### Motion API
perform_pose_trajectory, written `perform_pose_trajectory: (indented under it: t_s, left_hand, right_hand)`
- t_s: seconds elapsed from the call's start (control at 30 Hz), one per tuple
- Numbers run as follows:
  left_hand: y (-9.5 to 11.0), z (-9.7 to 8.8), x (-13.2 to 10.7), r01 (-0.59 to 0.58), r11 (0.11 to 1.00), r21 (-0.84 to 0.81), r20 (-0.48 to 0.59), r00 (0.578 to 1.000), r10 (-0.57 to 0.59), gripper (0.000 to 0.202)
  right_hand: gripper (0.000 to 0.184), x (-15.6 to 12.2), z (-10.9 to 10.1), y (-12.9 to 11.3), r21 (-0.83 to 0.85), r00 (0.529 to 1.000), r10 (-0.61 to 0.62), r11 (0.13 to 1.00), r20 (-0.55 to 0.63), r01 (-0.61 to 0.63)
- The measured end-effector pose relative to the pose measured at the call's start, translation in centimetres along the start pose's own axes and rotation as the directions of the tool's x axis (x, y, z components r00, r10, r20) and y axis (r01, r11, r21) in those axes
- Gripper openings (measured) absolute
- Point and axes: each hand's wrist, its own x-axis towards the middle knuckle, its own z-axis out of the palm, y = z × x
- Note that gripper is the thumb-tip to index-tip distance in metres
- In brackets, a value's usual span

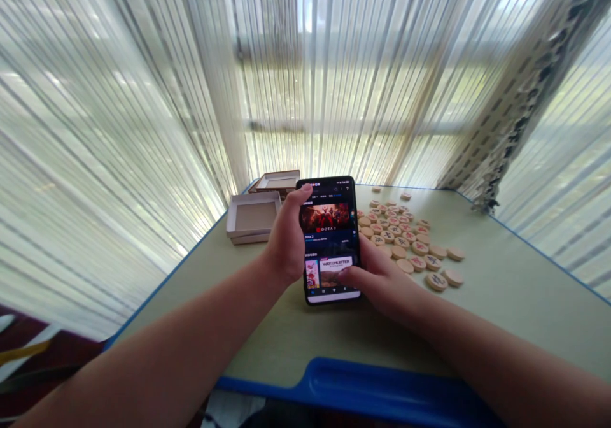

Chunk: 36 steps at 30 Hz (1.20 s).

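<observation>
A black smartphone (329, 240) is held upright above the table, its lit screen facing me with a "DOTA 2" picture and a second game banner below it. My left hand (287, 237) grips its left edge, thumb near the top of the screen. Around the lower right edge is my right hand (382, 275), its thumb over the banner near the bottom of the screen. Fingers behind the phone are hidden. Round wooden xiangqi pieces (401, 240) lie loosely spread just beyond my right hand, some showing red or dark characters.
A shallow open cardboard box (254, 218) sits left of the phone, with another box part (277, 181) behind it. The pale green table (506, 288) has a blue edge and a blue moulded tray (382, 383) at the front. White string curtains (334, 84) hang behind.
</observation>
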Motion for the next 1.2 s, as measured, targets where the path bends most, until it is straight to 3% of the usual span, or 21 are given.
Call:
perform_pose_trajectory:
  t_s: [0.23,0.47,0.67,0.87,1.1,1.2]
  left_hand:
    - [0.07,-0.08,-0.01,0.018,1.000,0.000,-0.001,1.000,-0.018,0.045]
    - [0.03,-0.10,0.07,-0.034,0.999,0.010,0.000,0.999,0.034,0.044]
    - [0.01,-0.17,0.11,-0.012,1.000,0.009,0.000,1.000,0.012,0.042]
    - [-0.12,-0.18,0.17,-0.043,0.999,0.003,-0.017,0.999,0.043,0.040]
    - [-0.14,-0.30,0.21,-0.015,1.000,0.010,0.002,1.000,0.015,0.041]
    - [-0.14,-0.36,0.21,-0.028,1.000,-0.012,0.023,0.999,0.028,0.040]
  right_hand:
    - [0.042,0.01,-0.09,0.08,-0.027,0.999,-0.024,0.999,-0.034,0.023]
    - [0.041,0.22,-0.09,0.17,-0.076,0.996,-0.087,0.993,0.032,0.089]
    - [0.050,0.03,-0.09,0.21,-0.003,1.000,-0.024,1.000,0.009,0.024]
    - [0.039,0.29,-0.14,0.48,-0.155,0.995,-0.093,0.984,-0.023,0.088]
    - [0.047,0.16,-0.04,0.23,0.004,0.999,-0.030,1.000,-0.017,0.030]
    - [0.047,0.24,0.13,0.28,-0.025,0.999,-0.047,0.999,-0.016,0.046]
